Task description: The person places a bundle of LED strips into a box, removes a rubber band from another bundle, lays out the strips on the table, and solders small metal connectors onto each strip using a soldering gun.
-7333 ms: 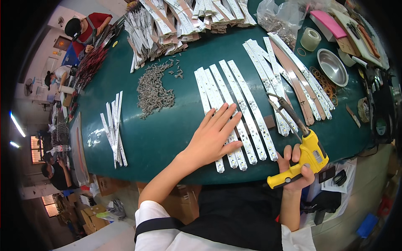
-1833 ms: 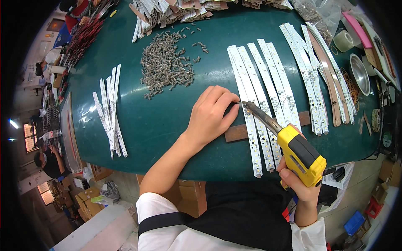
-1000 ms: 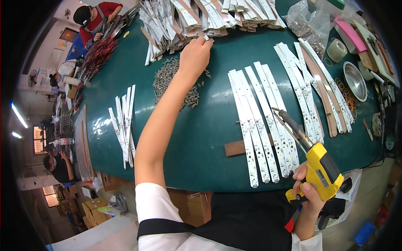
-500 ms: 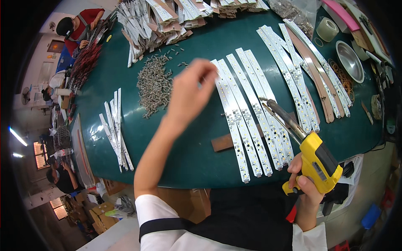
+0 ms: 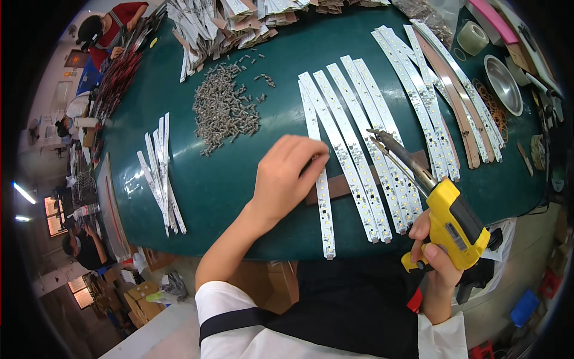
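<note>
My left hand [image 5: 286,179] is closed, thumb and fingers together at the edge of the leftmost white LED strip board [image 5: 324,221]. That board is angled away from several others [image 5: 359,185] lying side by side. The pinch itself is partly hidden by my fingers. In my right hand [image 5: 441,266] is a yellow and black soldering gun [image 5: 457,224], gripped by its handle. Its metal tip points up and left, above the boards at the right of the row. Beneath the boards lies a flat brown strip [image 5: 338,186].
A heap of small metal parts [image 5: 224,113] sits left of centre, near a few narrow boards [image 5: 160,173]. Stacked boards [image 5: 239,24] fill the far edge. More boards [image 5: 418,102], a metal bowl [image 5: 503,85] and a tape roll [image 5: 472,37] are at right. People work at far left.
My left hand has come down toward me onto the leftmost board, which has swung left at its near end. The soldering gun stays in my right hand, nearly still.
</note>
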The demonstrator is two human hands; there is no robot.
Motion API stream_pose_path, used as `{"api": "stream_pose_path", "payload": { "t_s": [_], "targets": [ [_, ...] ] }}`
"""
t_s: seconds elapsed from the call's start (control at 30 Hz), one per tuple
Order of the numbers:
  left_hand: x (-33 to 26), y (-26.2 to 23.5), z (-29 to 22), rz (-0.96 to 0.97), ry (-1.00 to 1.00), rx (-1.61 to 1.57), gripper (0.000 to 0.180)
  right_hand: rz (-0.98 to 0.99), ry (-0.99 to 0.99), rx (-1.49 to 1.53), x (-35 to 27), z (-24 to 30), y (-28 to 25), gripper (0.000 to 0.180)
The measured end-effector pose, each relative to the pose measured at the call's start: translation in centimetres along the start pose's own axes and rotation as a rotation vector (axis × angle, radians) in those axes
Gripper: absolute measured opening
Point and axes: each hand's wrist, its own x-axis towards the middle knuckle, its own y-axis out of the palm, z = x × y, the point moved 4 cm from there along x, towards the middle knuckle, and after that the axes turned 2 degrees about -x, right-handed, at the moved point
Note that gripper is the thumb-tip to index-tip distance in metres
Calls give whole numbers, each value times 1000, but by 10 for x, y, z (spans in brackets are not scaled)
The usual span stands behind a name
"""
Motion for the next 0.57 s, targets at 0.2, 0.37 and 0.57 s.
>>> {"api": "stream_pose_path", "payload": {
  "t_s": [0.2, 0.37, 0.57],
  "targets": [
    [7, 9, 14, 12, -61, 14, 13, 45, 21, -12, -1, -1, 1, 63],
    [10, 11, 13, 30, -35, 23, 14, 16, 15, -27, -1, -2, 0, 68],
    [10, 11, 16, 59, -97, 14, 16, 56, 21, -22, 0, -2, 0, 70]
  ]
}}
